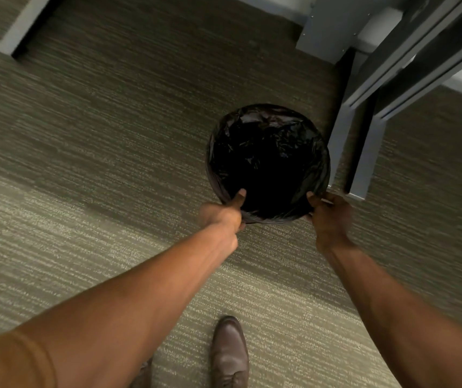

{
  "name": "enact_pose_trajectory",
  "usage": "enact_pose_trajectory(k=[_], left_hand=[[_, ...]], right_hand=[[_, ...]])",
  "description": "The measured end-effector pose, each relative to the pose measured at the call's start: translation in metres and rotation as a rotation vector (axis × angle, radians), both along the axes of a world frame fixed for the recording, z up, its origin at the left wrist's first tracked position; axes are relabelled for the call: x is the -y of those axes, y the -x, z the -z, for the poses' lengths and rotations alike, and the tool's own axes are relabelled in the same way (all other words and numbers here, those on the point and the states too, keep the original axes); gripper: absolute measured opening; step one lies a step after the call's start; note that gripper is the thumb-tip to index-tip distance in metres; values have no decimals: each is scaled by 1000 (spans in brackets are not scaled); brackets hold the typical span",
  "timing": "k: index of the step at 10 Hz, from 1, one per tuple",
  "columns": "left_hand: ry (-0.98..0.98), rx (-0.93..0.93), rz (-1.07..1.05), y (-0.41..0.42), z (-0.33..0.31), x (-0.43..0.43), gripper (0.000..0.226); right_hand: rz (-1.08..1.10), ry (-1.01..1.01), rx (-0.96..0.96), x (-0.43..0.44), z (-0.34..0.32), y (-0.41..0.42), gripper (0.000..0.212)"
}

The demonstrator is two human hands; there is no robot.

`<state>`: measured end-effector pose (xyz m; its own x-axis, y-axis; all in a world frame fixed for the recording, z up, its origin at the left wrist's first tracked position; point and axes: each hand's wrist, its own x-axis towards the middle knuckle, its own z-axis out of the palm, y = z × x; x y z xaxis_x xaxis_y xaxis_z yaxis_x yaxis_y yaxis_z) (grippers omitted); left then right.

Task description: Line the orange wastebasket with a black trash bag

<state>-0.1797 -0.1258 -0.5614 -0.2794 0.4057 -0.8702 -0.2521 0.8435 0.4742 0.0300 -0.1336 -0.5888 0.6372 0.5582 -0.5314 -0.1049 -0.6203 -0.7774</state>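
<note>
Black trash bag (269,161), draped over the round wastebasket mouth on the carpet (112,135) beside a grey desk leg (361,161): left hand (221,217) and right hand (329,217) each pinch its near rim, far rim lying directly ahead, equally distant from both

Bag-lined wastebasket (269,163) on carpet (112,163)

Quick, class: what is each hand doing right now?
Left hand: closed on the trash bag at its near edge.
Right hand: closed on the same edge.
</note>
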Motion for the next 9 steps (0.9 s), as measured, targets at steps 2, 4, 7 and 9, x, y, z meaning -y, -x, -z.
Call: enact_pose_trajectory(k=[2, 4, 7, 9], left_hand=[[11, -80, -9, -9, 9, -5, 15], [-59, -193, 123, 8, 14, -12, 11], [-132, -150, 291, 20, 14, -11, 37], [-96, -295, 712, 54, -20, 7, 50]], right_hand=[[35, 30, -98, 0, -4, 2, 24], [128, 1, -223, 12, -7, 17, 39], [106, -32, -166, 22, -7, 18, 44], [-2, 80, 53, 56, -15, 24, 23]])
